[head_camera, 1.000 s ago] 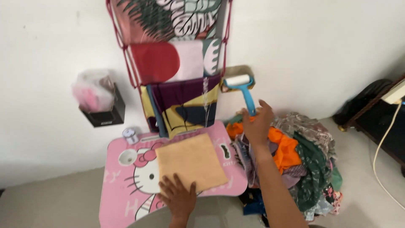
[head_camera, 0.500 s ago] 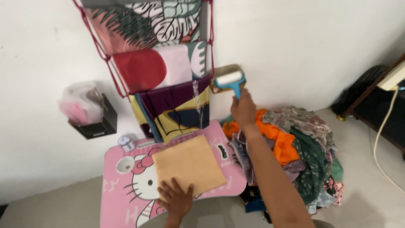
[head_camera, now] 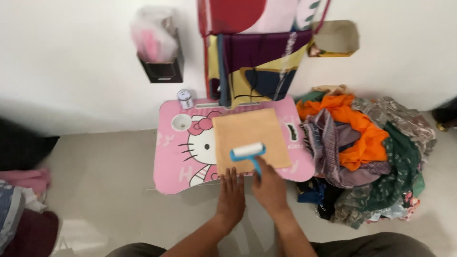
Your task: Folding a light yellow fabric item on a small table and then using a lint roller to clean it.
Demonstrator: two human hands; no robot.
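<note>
The right hand grips a blue-handled lint roller on the soft, square peach cloth; the left hand lies flat at the glossy pink bench edge.

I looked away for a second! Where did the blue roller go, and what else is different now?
The right hand took the roller from the holder on the wall and brought it down onto the folded cloth, its grip shut on the blue handle. The left hand slid back to the cloth's near edge. The cloth, pink table and clothes pile stayed put.
</note>
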